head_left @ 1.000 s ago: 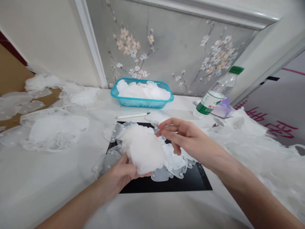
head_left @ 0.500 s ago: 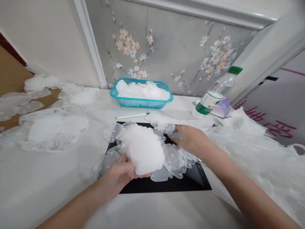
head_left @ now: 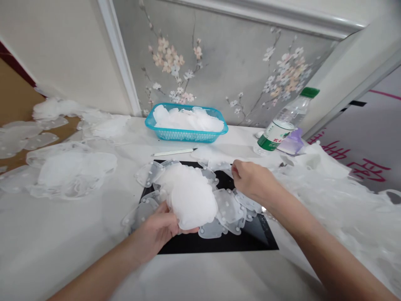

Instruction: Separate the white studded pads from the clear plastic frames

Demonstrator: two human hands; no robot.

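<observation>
My left hand (head_left: pixel 163 225) is closed around the lower edge of a thick stack of thin white translucent pieces (head_left: pixel 192 202), held over a black flat panel (head_left: pixel 216 246). Loose translucent rounded pieces with small raised dots (head_left: pixel 230 205) overlap on the panel, right of the stack. More such pieces (head_left: pixel 148 173) lie at its left. My right hand (head_left: pixel 252 179) is pinched near the panel's far right corner, at the edge of a thin translucent piece (head_left: pixel 219 164). Its fingertips are partly hidden.
Behind the panel stand a blue basket (head_left: pixel 191 136) filled with white pieces and, nearer, a white pen (head_left: pixel 173 152). A green-capped water bottle (head_left: pixel 277 129) is at back right. Translucent heaps lie at left (head_left: pixel 72 171) and right (head_left: pixel 338 209), with a wall behind.
My right hand has risen slightly, and its fingers have drawn together. The piece beneath them no longer lies on the panel there, leaving more black showing. My left hand and stack stay almost still.
</observation>
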